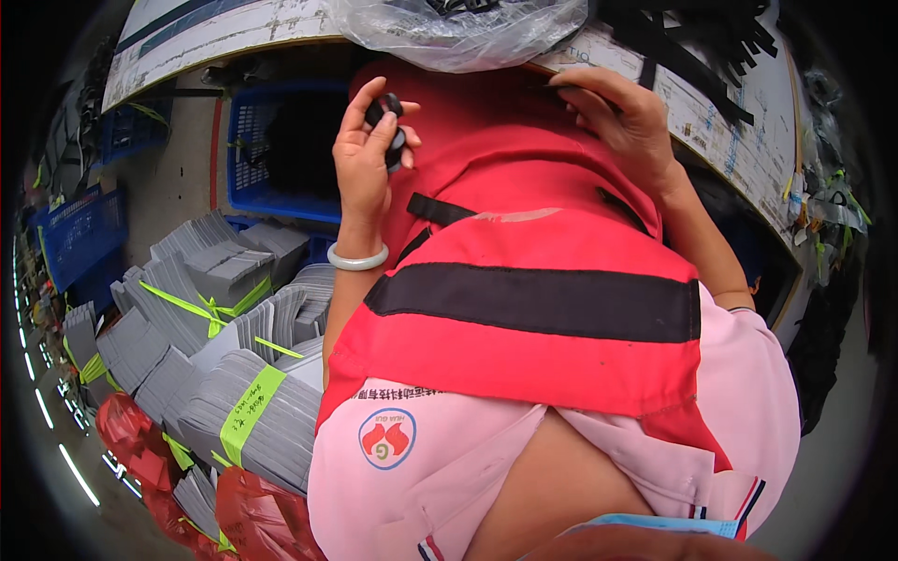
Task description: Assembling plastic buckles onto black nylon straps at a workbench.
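Note:
My left hand is raised over my lap, its fingers curled round small rounded black pieces that look like hard plastic; their exact kind I cannot make out. On the other side, my right hand is closed in a pinch near the table edge. Something thin and dark shows at its fingertips, too small to name. Beneath both hands lies a red apron with black straps, spread across my lap.
A clear plastic bag with black items sits on the worn table, beside black straps. To the left are a blue crate holding something dark, bundled grey sheets tied with yellow-green tape, and red bags.

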Tool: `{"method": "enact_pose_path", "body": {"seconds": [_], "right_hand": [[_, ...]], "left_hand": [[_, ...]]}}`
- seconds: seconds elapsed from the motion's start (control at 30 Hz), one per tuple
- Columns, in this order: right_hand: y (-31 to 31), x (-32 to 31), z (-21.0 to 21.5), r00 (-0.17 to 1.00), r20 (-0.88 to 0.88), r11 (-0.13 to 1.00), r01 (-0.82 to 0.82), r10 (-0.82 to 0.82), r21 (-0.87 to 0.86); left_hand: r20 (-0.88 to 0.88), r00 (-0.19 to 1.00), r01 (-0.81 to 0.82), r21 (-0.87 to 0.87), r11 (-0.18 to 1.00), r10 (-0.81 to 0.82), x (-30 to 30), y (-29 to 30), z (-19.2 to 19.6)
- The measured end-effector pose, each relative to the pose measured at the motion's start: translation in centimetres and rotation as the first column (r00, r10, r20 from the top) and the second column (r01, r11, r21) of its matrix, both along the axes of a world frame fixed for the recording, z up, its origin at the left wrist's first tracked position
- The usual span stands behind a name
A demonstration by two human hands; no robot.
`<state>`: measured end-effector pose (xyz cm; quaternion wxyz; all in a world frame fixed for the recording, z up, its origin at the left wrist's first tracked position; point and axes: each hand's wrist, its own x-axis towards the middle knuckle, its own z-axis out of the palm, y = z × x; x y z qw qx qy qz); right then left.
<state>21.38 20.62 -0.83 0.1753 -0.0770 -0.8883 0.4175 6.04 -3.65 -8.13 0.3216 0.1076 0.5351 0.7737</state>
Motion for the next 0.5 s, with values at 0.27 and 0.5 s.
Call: {"method": "enact_pose_path", "body": {"seconds": [0.27, 0.5], "right_hand": [[-3.6, -4.1, -2.5, 0.951, 0.208, 0.840, -0.087, 0.231, -0.535], [-3.1, -5.1, -4.2, 0.942, 0.176, 0.782, -0.122, 0.284, -0.611]], "left_hand": [[0.184, 0.965, 0.173, 0.094, 0.980, -0.188, 1.5, 1.1, 0.8], [0.569, 0.765, 0.118, 0.336, 0.934, -0.301, 2.0, 1.4, 1.3]]}}
